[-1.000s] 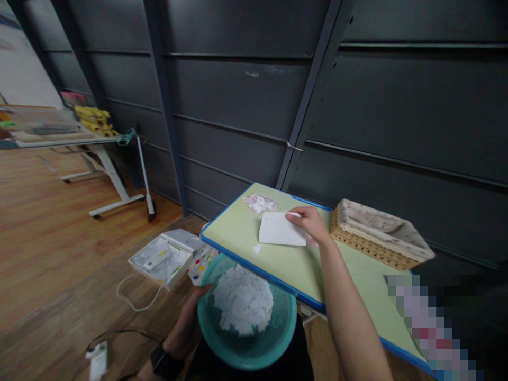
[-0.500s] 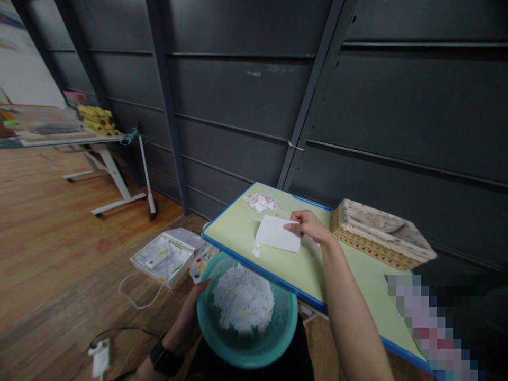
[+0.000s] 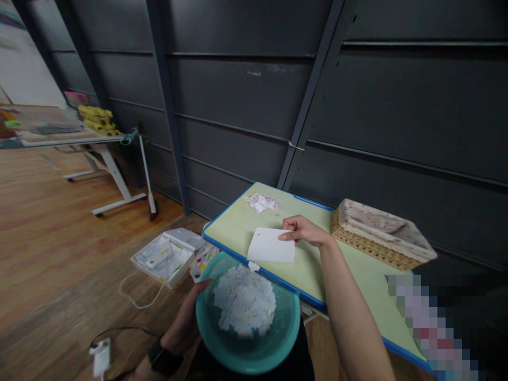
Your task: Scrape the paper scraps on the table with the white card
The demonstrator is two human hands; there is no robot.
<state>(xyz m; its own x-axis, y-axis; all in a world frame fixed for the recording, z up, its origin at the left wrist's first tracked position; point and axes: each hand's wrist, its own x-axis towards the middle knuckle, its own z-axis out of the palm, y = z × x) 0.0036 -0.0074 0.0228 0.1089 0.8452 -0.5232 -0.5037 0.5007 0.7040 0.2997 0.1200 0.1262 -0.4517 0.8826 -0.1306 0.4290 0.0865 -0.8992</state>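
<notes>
My right hand (image 3: pixel 305 231) pinches a flat white plastic scraper (image 3: pixel 272 246) that rests on a light green table with a blue edge (image 3: pixel 262 269). The scraper's lower edge sits near the table's front rim, with a small paper scrap (image 3: pixel 253 265) right at that rim. My left hand (image 3: pixel 189 312) grips the left rim of a teal basin (image 3: pixel 278 349) held just below the table edge. The basin holds a heap of white paper scraps (image 3: pixel 244 300). A small pile of torn paper (image 3: pixel 260 201) lies at the table's far corner.
A wicker basket with a cloth lining (image 3: pixel 379 232) stands on the table to the right. An open white box (image 3: pixel 166 256) with a cable lies on the wooden floor. A white charger (image 3: pixel 100 359) lies near my left arm. Another table (image 3: pixel 67 138) stands far left.
My right hand has dragged the scraper toward the table's front edge, pushing the small scrap along to the rim. The basin has stayed under the edge.
</notes>
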